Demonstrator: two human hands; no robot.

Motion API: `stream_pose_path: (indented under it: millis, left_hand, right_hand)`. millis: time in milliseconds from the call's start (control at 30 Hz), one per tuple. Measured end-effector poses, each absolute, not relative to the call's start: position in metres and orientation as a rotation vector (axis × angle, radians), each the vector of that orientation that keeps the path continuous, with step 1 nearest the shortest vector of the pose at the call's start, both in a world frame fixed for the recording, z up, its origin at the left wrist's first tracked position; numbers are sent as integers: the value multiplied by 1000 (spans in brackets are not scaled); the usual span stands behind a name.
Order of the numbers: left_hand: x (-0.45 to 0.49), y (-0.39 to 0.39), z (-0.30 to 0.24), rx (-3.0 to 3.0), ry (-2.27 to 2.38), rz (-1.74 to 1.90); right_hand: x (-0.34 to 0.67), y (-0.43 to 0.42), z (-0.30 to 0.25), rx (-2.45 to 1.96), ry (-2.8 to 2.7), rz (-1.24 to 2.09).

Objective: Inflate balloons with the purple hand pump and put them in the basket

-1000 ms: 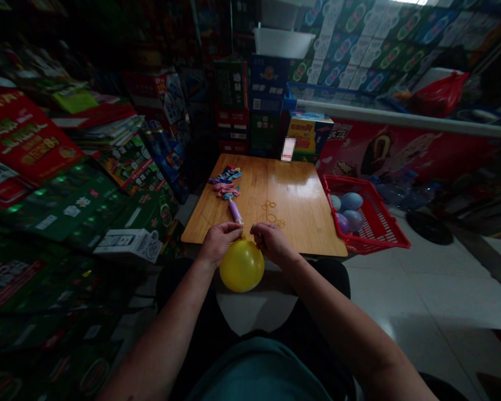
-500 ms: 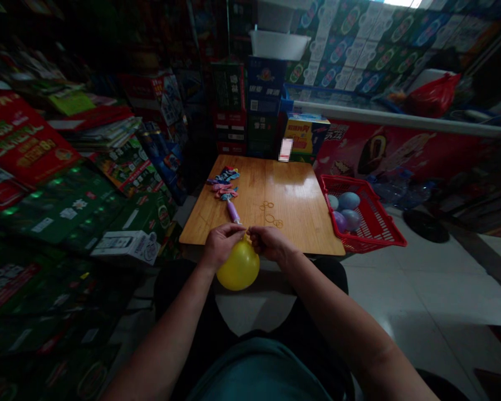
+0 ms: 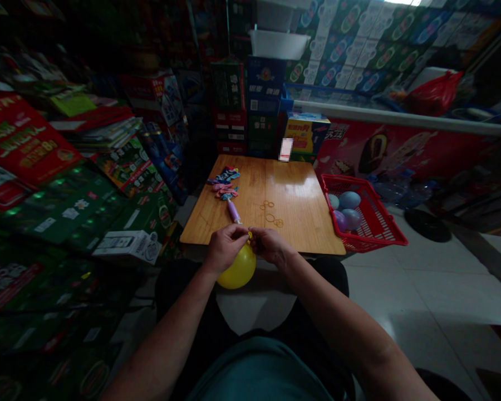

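An inflated yellow balloon (image 3: 237,268) hangs below my hands at the near edge of the wooden table (image 3: 292,192). My left hand (image 3: 225,248) is closed, its thumb and fingers pinching the balloon's neck. From the other side my right hand (image 3: 271,244) has its fingers curled at the same neck, where the yellow mouth shows between the hands. Whether a rubber band is in the fingers I cannot make out. Just beyond my left hand lies a purple hand pump (image 3: 232,212). Several rubber bands (image 3: 270,219) lie on the tabletop beyond my right hand.
Uninflated balloons (image 3: 225,192) are heaped at the table's left side. A red basket (image 3: 379,223) with several inflated balloons (image 3: 349,200) stands at the right. Stacked drink cartons (image 3: 67,203) crowd the left; a chest freezer (image 3: 359,147) stands behind the basket.
The yellow balloon has swung slightly left and its mouth now shows between my fingers. My left hand has turned a little, and both hands stay at the neck.
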State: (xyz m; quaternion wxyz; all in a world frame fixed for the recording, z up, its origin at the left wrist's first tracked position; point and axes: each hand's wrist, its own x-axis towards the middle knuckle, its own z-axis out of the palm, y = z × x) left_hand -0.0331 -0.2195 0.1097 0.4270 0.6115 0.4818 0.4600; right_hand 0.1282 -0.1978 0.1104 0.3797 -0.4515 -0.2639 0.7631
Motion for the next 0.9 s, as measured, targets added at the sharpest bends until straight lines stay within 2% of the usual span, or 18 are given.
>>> stream_pose_path:
  millis: [333,600,900]
  left_hand:
    - [-40,-211,106,1353,1196,1018]
    - [-38,-208,102,1407,1277,1025]
    - [-57,-207,104,1037,1124,1064]
  right_hand:
    - [130,-204,102,-1112,-932,1792]
    - [114,-208,110,-1216,-1331,1283]
    - [128,-207,109,-1374,-1221,1306]
